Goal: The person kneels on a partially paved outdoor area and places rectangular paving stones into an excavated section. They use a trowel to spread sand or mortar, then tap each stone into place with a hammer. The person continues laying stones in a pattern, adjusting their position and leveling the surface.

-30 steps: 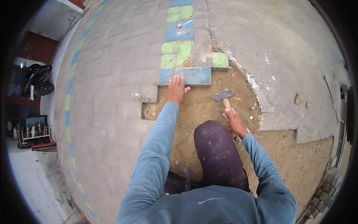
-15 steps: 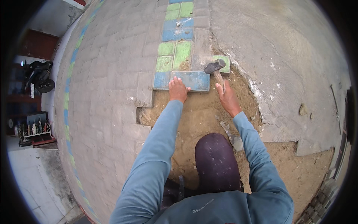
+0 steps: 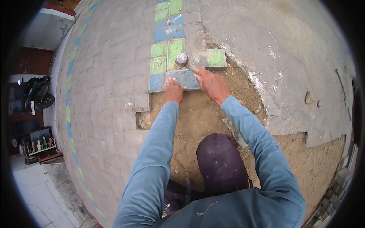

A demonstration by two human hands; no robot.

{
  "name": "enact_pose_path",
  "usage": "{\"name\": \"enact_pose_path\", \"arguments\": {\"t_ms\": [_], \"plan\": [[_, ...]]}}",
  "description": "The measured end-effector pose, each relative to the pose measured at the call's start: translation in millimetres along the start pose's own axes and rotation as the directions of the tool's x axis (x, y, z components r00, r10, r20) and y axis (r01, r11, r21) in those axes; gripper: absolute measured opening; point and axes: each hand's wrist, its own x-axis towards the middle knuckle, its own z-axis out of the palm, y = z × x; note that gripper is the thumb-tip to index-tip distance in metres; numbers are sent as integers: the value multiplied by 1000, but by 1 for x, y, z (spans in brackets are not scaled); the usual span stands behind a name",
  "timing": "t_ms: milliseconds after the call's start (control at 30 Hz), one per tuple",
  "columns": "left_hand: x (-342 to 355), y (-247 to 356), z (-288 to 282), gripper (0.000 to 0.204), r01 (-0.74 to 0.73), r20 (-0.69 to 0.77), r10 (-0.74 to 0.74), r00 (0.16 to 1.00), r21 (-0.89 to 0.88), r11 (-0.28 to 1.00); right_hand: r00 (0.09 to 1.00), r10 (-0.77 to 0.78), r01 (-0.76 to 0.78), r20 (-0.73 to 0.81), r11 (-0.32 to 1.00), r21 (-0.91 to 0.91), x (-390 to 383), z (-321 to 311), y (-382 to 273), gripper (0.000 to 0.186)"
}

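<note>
Blue paver [image 3: 187, 79] lying under your left hand [image 3: 173, 92], fingers slightly apart, probably steadying it; your right hand [image 3: 213, 85] clamping its fingers round handle of hammer [image 3: 185, 63], head showing just beyond left fingertips.

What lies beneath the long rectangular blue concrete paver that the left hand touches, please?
Brown sand borders the near edge of the paver; whatever lies beneath is covered, and the bare left hand hides part of that edge.
</note>
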Motion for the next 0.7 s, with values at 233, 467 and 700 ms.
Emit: {"name": "enact_pose_path", "arguments": {"t_ms": [233,467,700], "plan": [[2,11,1,87,-20,-101,11,995,-85,996,984,11,-1,176,998,-55,19,24,23,30],[-3,7,4,86,-44,-128,21,992,-181,982,989,40,-37,145,999,-23,0,28,9,32],[-33,-26,-2,64,-58,-114,26,993,-294,954,979,8,-2,203,1000,-29,25,19,-27,32]]}}
